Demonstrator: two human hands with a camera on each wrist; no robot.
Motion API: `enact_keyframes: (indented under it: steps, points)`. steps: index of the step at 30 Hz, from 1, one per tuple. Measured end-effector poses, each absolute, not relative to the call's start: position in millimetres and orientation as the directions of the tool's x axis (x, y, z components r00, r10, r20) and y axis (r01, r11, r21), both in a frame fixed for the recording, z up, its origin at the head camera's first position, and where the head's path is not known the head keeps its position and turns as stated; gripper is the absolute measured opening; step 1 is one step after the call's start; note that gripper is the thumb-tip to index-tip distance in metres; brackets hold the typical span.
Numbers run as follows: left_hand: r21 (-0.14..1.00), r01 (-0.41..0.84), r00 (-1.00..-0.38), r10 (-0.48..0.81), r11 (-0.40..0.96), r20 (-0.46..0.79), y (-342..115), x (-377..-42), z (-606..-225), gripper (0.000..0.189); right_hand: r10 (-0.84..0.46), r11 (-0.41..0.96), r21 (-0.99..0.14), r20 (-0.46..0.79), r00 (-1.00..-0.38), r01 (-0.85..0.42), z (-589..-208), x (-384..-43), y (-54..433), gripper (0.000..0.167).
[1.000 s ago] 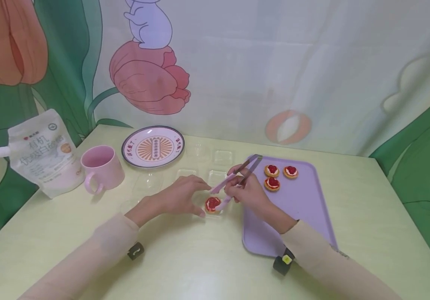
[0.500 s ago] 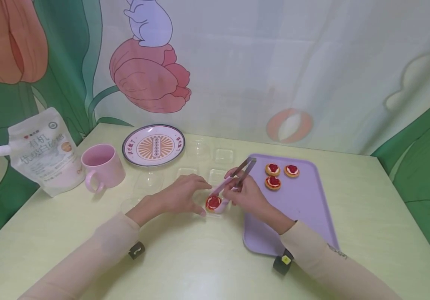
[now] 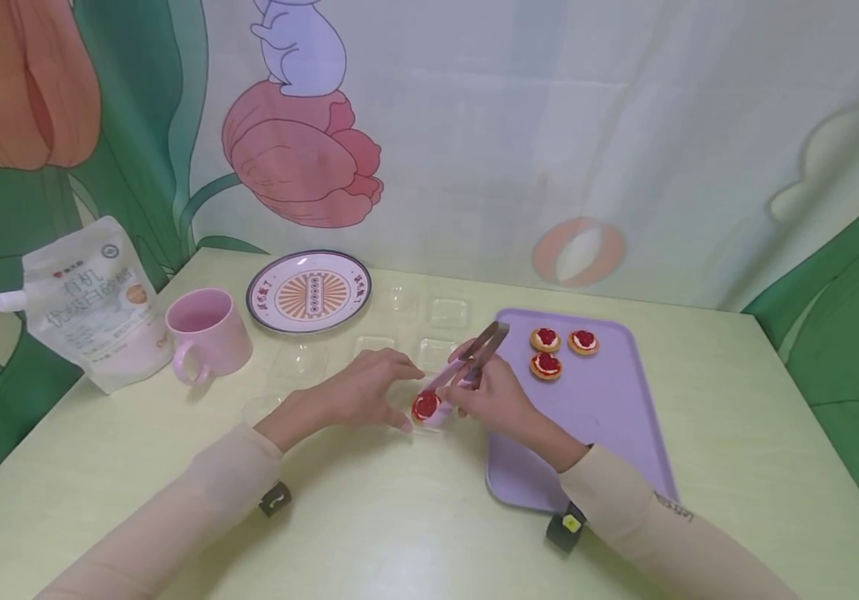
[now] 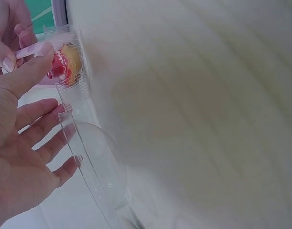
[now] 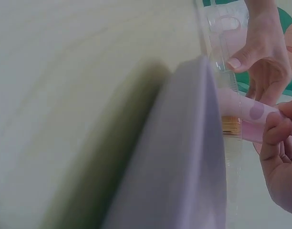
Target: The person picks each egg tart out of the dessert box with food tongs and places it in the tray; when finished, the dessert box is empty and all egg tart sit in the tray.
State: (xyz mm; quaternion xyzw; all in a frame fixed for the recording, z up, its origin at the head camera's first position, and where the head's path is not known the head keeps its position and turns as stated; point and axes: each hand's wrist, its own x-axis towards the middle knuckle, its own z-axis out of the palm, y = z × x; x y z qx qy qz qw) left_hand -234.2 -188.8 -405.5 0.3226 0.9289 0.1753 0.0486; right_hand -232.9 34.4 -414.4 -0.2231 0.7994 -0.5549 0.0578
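Observation:
In the head view a small tart with red topping sits in a section of the clear plastic container. My right hand grips tongs with metal arms and pink tips. The tips reach down to the tart, one on either side. My left hand lies at the container's left, fingers spread and slightly bent. In the left wrist view its fingertips are right at the clear rim, with the thumb in front of the tart.
Several similar tarts are on a purple tray to the right. Toward the back left stand a pink mug, a printed plate and a white spouted pouch. Other clear plastic sections extend behind my hands.
The tongs' tips have come in around the tart, and their metal end has swung left and slightly down. My left hand has stayed at the container.

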Motion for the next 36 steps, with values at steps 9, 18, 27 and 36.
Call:
enact_keyframes:
  steps: [9, 18, 27, 36]
  points:
    - [0.358, 0.588, -0.783, 0.621, 0.725, 0.030, -187.5, -234.7, -404.3, 0.067, -0.430, 0.287, -0.908, 0.163, -0.888, -0.306, -411.9, -230.4, 37.5, 0.035]
    - [0.367, 0.583, -0.784, 0.621, 0.724, 0.020, -184.0, -234.4, -402.1, 0.068, -0.379, 0.249, -0.935, 0.147, -0.914, -0.253, -399.7, -230.1, 58.5, 0.034]
    - [0.336, 0.595, -0.780, 0.626, 0.730, 0.022, -185.7, -232.1, -400.5, 0.069, -0.249, 0.177, -0.944, 0.230, -0.941, -0.277, -368.1, -233.7, 100.8, 0.035]
    - [0.330, 0.602, -0.779, 0.626, 0.727, 0.040, -188.5, -230.8, -402.3, 0.069, -0.133, 0.183, -0.937, 0.277, -0.952, -0.298, -354.4, -232.5, 148.5, 0.026]
